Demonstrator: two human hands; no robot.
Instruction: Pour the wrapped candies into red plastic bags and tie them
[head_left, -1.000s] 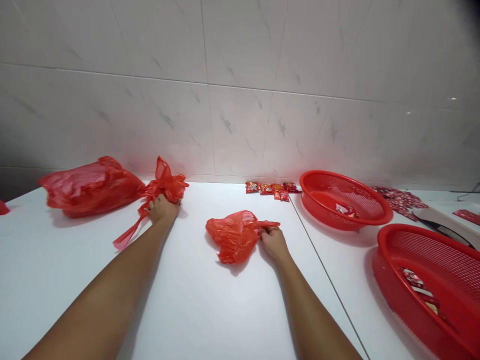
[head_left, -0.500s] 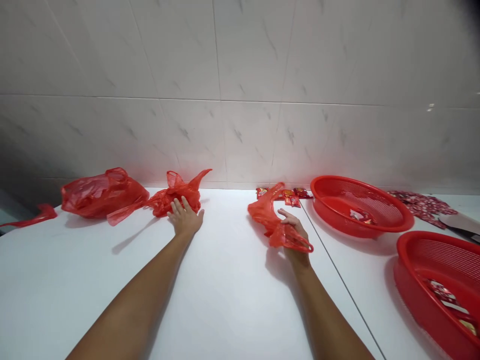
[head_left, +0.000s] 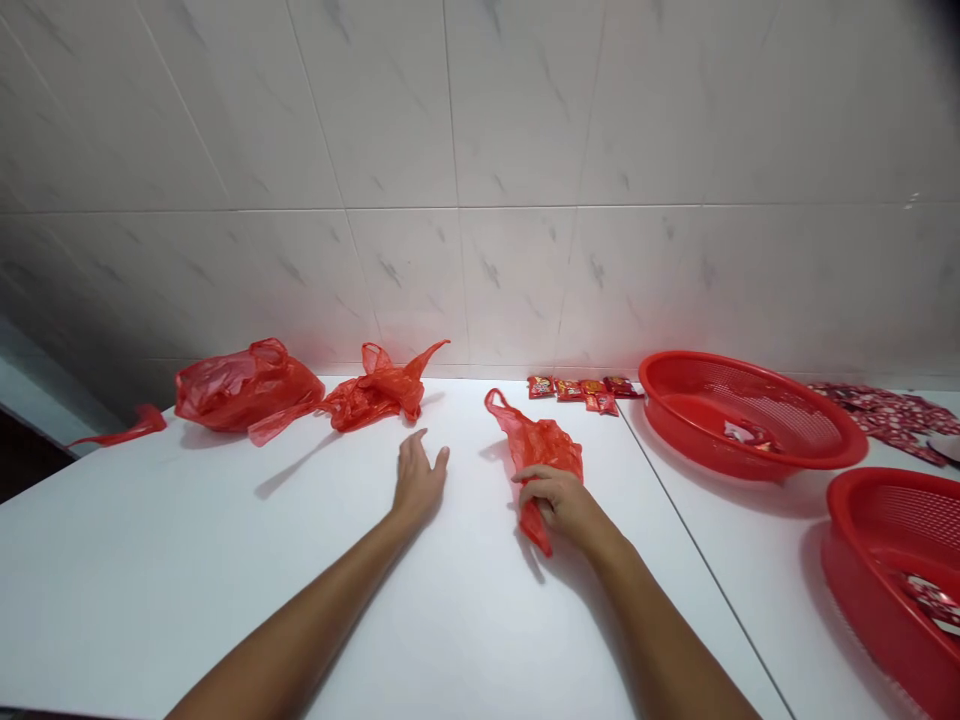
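Note:
My right hand [head_left: 556, 503] has its fingers closed on a thin red plastic bag [head_left: 541, 445], whose handle loop points up and left over the white table [head_left: 465, 620]. My left hand [head_left: 418, 478] is open, fingers apart and holding nothing. Just beyond it, a crumpled red plastic bag [head_left: 379, 392] lies near the wall, not touching the hand. Farther left sits a fuller, puffed-out red plastic bag [head_left: 251, 390]. Several small red packets [head_left: 574, 390] lie in a group by the wall, behind the bag in my right hand.
Two red plastic baskets stand on the right: one farther back [head_left: 750, 455], one nearer [head_left: 862, 580], each with packets inside. Patterned red-and-white packets [head_left: 889, 415] spread behind them. A red plastic strip [head_left: 135, 428] lies far left. A tiled wall [head_left: 517, 280] bounds the table.
My left hand has drawn back from the crumpled bag toward me and to the right. My right hand has turned over, and its bag now hangs more upright, to the left of the fingers.

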